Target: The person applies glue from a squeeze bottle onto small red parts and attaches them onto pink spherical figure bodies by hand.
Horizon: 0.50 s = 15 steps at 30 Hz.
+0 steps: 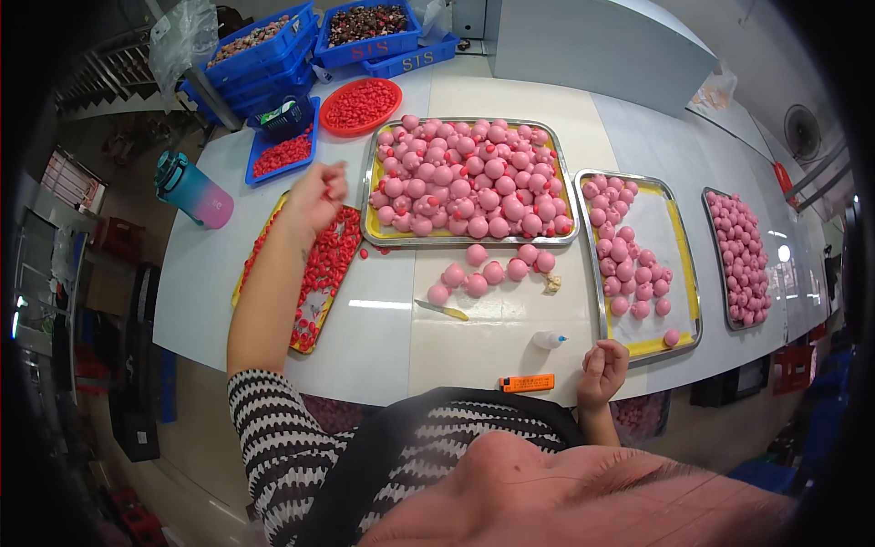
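Note:
My left hand reaches over the far end of a yellow-lined tray filled with small glossy red pieces. Its fingers are curled in; what they hold, if anything, is too small to make out. At the table's front edge, my right hand is closed with the fingers bent, and I cannot see what is inside. Between the hands, loose pink balls with small knobs lie before a large metal tray heaped with pink balls, red pieces among them.
A craft knife, a small white bottle and an orange box lie near me. Partly filled and full trays stand right. Beyond are a red basin, blue tray, blue crates and a water bottle.

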Each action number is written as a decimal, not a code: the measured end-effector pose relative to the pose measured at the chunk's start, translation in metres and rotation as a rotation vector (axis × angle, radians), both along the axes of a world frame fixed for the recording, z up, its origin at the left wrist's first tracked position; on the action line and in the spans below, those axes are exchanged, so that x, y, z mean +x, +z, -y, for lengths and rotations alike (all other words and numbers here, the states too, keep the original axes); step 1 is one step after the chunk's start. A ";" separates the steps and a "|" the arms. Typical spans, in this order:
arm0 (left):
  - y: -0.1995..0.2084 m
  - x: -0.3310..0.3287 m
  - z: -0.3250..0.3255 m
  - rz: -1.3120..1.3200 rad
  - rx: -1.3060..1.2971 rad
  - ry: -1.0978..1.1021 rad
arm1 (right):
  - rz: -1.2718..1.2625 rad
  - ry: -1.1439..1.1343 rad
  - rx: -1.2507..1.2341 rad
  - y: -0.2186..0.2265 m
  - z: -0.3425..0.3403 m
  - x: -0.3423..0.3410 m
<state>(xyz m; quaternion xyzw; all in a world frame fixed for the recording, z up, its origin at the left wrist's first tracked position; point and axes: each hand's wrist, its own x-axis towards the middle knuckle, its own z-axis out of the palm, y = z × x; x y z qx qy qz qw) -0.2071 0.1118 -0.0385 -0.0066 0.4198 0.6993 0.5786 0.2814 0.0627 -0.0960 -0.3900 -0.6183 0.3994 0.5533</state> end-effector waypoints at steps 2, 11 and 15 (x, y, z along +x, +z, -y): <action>0.013 0.059 0.015 -0.036 -0.047 -0.150 | 0.025 0.010 0.006 -0.006 -0.004 -0.003; -0.006 0.181 0.042 -0.021 -0.049 -0.728 | 0.246 -0.024 0.014 -0.020 -0.017 -0.024; -0.040 0.214 0.049 0.085 0.025 -0.887 | 0.511 0.076 0.050 -0.015 -0.039 -0.023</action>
